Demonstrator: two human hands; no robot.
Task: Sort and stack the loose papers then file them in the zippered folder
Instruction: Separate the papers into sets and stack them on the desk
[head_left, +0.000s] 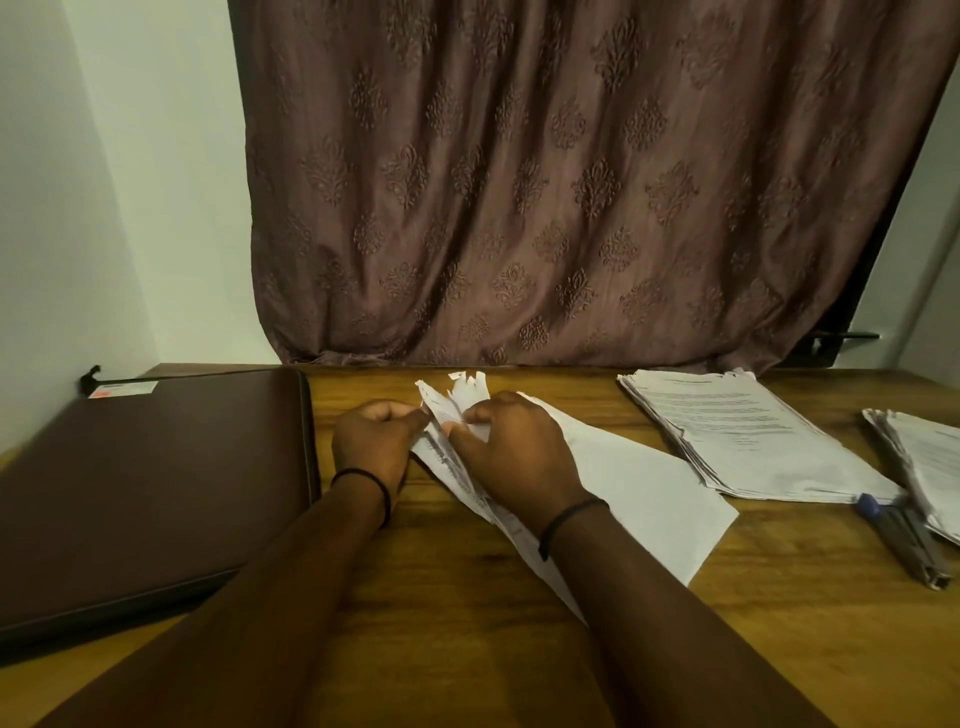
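The brown zippered folder is lying closed at the left of the wooden table, and two paper stacks are sitting at the right. Between them, the left hand and right hand are curling their fingers closed, pinching the ragged far end of the loose papers.

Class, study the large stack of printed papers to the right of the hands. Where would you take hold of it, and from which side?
Probably the left long edge of the stack, coming from the left: that side faces bare desk, while its near right corner lies by the stapler. The sheets lie fanned, so a wide grip, thumb on top, should keep them together.
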